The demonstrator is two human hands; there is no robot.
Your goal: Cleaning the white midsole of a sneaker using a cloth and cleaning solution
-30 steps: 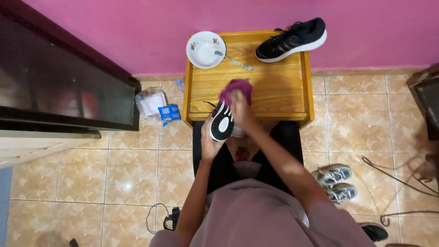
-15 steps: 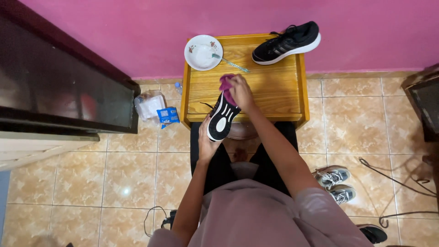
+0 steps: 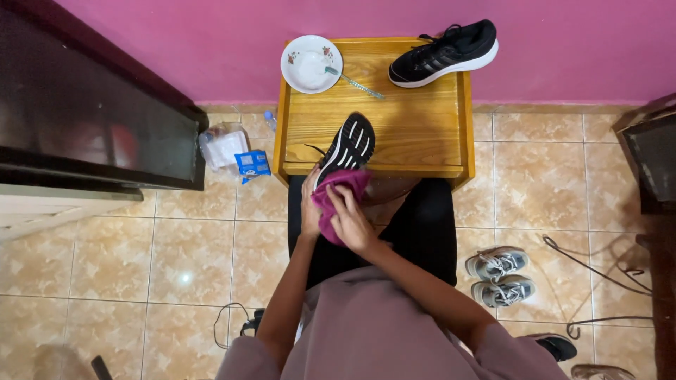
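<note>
While the person sits on the tiled floor facing a low wooden table [image 3: 422,134], both hands work over the lap just off the table's near edge. The left hand [image 3: 310,207] is curled around the lower part of a black sneaker [image 3: 346,146], which is turned sole-up so its white tread stripes show; the toe end reaches over the table's near left edge. The right hand [image 3: 350,224] is closed over a magenta cloth [image 3: 336,200], pressing it against the heel end of that shoe, fingers bent and gripping the fabric.

At the far left corner of the table stands a white bowl [image 3: 310,63] with a toothbrush [image 3: 352,83] leaning from its rim onto the wood. At the far right corner a second black sneaker [image 3: 443,53] with a white sole rests upright, partly over the table's edge by the pink wall.

On the floor to the left of the table lie a clear plastic bag [image 3: 222,146] and a small blue packet [image 3: 252,164]. To the person's right, a pair of grey sneakers [image 3: 500,276] sits side by side.
</note>
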